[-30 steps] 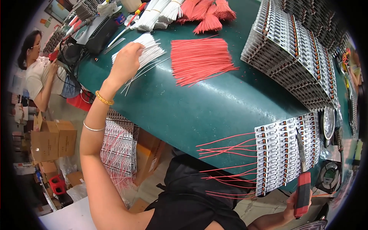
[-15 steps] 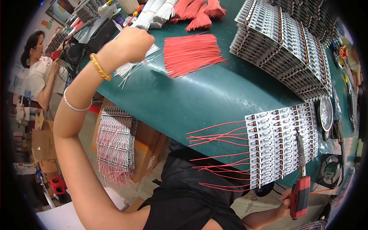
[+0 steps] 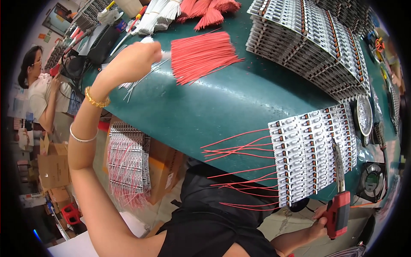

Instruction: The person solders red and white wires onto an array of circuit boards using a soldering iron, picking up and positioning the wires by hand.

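My left hand (image 3: pixel 136 61) is closed, its fingertips beside the left edge of a spread of red wires (image 3: pixel 204 58). A small pale blur shows at the fingertips; what it is I cannot make out. Under and beside this hand lie loose white wires (image 3: pixel 139 81). My right hand (image 3: pixel 319 222) grips a red and black soldering gun (image 3: pixel 338 215). Its long metal barrel points away from me over a panel of small white and silver circuit boards (image 3: pixel 295 158). Several red wires (image 3: pixel 239 174) stick out from the panel's left edge.
Tall stacks of similar panels (image 3: pixel 299 51) stand at the far right. Bundles of white wires (image 3: pixel 160 15) and red wires (image 3: pixel 209 17) lie at the back. A metal dish (image 3: pixel 364 118) and a small fan (image 3: pixel 370 182) are right. A co-worker (image 3: pixel 45 92) sits at far left.
My left hand has come down toward me, its fingertips nearer the red wires. The soldering gun stays over the panel, shifted slightly right. The whole view has turned a little.
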The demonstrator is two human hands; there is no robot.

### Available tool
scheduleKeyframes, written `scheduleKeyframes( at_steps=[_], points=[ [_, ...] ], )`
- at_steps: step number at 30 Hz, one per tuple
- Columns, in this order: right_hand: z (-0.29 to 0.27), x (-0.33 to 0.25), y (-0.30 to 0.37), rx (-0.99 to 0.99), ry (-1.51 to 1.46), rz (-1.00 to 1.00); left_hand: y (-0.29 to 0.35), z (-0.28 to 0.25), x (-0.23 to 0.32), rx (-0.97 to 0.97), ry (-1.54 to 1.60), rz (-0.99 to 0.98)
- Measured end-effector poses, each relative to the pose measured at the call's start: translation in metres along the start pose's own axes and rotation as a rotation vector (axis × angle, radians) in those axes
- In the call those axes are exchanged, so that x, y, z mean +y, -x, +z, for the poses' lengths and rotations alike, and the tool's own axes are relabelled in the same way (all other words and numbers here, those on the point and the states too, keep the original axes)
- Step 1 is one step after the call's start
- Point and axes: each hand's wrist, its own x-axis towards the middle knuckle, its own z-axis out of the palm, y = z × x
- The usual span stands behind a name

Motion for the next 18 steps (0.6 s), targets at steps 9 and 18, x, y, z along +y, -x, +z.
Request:
scheduleKeyframes(
  at_steps=[9, 18],
  points=[
    [0.007, 0.007, -0.007, 0.008, 0.005, -0.057, 0.025, 0.034, 0.031, 1.221, 1.531, -0.145],
    [0.029, -0.008, -0.016, 0.036, -0.022, -0.04, 0.027, 0.067, 0.061, 1.091, 1.458, -0.293]
  ],
)
